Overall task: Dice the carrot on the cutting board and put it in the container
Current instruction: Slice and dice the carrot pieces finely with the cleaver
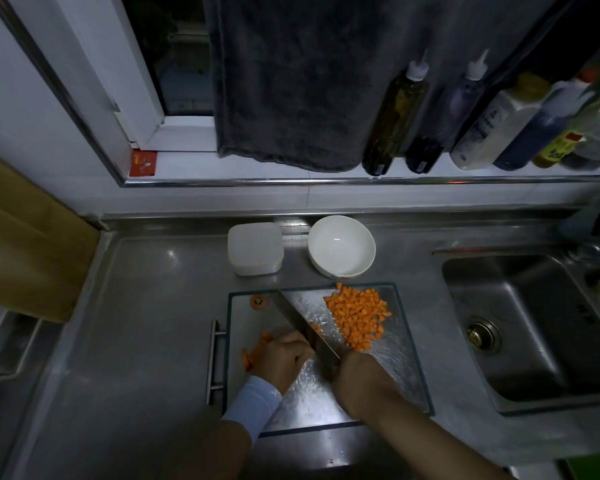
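The left hand [284, 358], fingers curled, pins the carrot strips [257, 351]; the right hand [357, 379] grips the knife [302, 320]. Knuckles should guide the blade, fingertips tucked.

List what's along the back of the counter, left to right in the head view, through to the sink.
cardboard sheet → plastic container → white bowl → sink
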Tool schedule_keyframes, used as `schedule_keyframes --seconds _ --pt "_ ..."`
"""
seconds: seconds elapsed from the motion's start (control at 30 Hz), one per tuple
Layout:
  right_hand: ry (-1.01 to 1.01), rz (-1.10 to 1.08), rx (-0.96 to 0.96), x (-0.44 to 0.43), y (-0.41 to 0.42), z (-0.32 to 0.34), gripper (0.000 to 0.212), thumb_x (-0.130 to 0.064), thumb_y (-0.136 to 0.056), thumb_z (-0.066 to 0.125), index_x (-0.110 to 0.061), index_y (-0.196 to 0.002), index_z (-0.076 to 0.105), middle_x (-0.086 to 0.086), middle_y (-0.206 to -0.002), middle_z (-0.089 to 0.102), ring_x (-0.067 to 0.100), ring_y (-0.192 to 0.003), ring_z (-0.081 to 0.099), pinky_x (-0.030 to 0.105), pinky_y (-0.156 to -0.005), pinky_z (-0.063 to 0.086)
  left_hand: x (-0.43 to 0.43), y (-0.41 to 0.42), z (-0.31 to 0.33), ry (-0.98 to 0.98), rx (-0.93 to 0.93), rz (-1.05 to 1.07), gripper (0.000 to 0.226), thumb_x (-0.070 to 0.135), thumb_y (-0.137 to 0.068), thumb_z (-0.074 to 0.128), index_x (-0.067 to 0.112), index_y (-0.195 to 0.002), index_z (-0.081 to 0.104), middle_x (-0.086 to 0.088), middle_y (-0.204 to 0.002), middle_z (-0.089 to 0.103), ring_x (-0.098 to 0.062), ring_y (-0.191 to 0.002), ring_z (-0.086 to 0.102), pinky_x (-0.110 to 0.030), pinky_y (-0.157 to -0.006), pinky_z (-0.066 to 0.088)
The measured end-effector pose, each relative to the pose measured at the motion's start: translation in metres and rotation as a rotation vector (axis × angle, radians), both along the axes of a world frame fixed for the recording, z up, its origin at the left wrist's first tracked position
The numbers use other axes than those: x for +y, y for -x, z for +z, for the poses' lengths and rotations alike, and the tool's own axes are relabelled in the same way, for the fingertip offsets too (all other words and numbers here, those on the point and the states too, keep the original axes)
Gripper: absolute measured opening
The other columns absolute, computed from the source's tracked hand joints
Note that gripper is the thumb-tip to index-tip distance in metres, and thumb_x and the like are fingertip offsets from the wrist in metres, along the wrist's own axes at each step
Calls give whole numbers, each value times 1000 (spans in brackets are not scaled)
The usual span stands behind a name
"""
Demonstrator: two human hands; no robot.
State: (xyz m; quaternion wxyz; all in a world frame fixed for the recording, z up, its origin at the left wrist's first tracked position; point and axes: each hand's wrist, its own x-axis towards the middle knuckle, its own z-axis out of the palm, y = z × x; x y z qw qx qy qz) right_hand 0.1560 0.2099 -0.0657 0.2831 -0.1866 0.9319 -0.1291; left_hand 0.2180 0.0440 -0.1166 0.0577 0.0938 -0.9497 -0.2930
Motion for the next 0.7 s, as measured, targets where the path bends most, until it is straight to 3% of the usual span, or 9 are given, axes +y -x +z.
schedule_keyframes --seconds 0.07,0.17,0.37,0.43,0.5,0.57,0.63,0.7 --pt "-7 -2 -15 -4 1 -3 33 -36 -96 48 -15 -117 62 8 -115 67 23 -106 64 27 -87 49 -1 1 -3 -1 -16 5 24 36 -82 48 31 -73 69 23 -88 62 -3 -72 60 -28 -69 53" --pt "-8 -11 -23 -12 3 -3 34 -35 -97 46 -10 -114 62 9 -112 67 25 -104 64 31 -86 50 2 3 4 -15 43 -17 11 24 -74 64 28 -67 71 20 -82 63 1 -66 59 -16 -66 50" --pt "119 -23 -74 -23 12 -3 24 -38 -94 53 -19 -104 65 3 -94 71 22 -88 68 33 -74 54 1 3 1 -85 21 -37 12 16 -73 71 27 -74 73 17 -87 63 -2 -72 59 -20 -64 50" --pt "99 -13 -79 -23 19 1 24 -39 -94 53 -20 -104 65 4 -96 71 24 -89 67 30 -69 49 3 6 9 -48 -8 -11 11 18 -73 72 29 -72 72 20 -87 62 -1 -70 56 -3 -63 33" --pt "81 -42 -74 -17 29 4 28 -43 -92 54 -21 -105 66 5 -97 71 25 -89 67 30 -70 49 7 11 10 -89 -47 30 9 18 -82 67 25 -80 72 16 -95 61 -3 -78 56 1 -71 25" --pt "92 -63 -88 -7 39 8 26 -41 -91 54 -24 -107 65 4 -98 72 24 -88 66 33 -74 52 12 20 5 -182 -95 96 9 14 -85 62 19 -83 70 8 -96 61 -8 -82 57 -2 -73 31" --pt "111 -93 -108 5 48 12 25 -36 -92 53 -23 -110 65 6 -101 71 25 -91 66 33 -78 51 21 32 5 -300 -113 208 8 9 -82 64 17 -80 68 4 -87 61 -9 -77 56 -15 -74 42" --pt "113 -119 -85 14 56 16 26 -35 -93 54 -20 -111 65 9 -104 71 26 -93 66 33 -80 51 27 41 14 -412 -143 324 7 11 -82 65 18 -85 65 5 -83 63 -9 -76 56 -16 -72 41"
